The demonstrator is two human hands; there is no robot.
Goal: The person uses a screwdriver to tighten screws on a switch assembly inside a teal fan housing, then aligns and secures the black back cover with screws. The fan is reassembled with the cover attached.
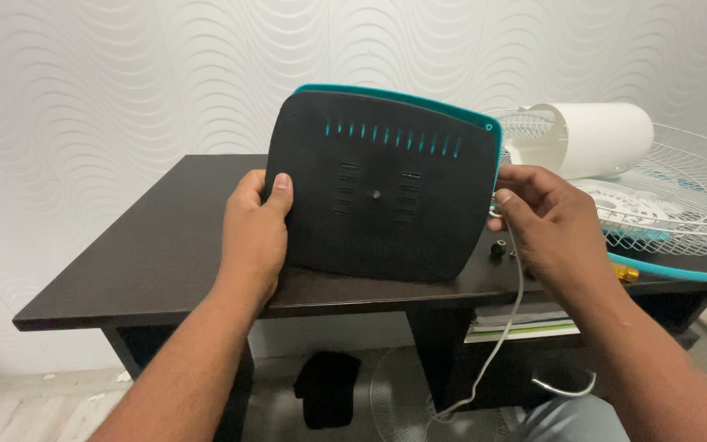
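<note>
My left hand (254, 229) grips the left edge of a black plastic fan base (382, 188) with a teal rim, held upright on its lower edge on the dark wooden desk (149, 254). Its slotted underside faces me. My right hand (546, 225) holds the base's right edge, fingers curled by a white power cord (511, 315) that hangs down past the desk front. A small black knob (497, 249) lies on the desk just below my right hand.
A white fan motor housing (595, 137) and a white wire grille (681, 192) with a teal ring lie on the desk's right side. A yellow screwdriver handle (625, 272) lies by the grille. Papers (525, 326) sit on a shelf under the desk; another grille (407, 397) and a black object (326, 389) rest on the floor.
</note>
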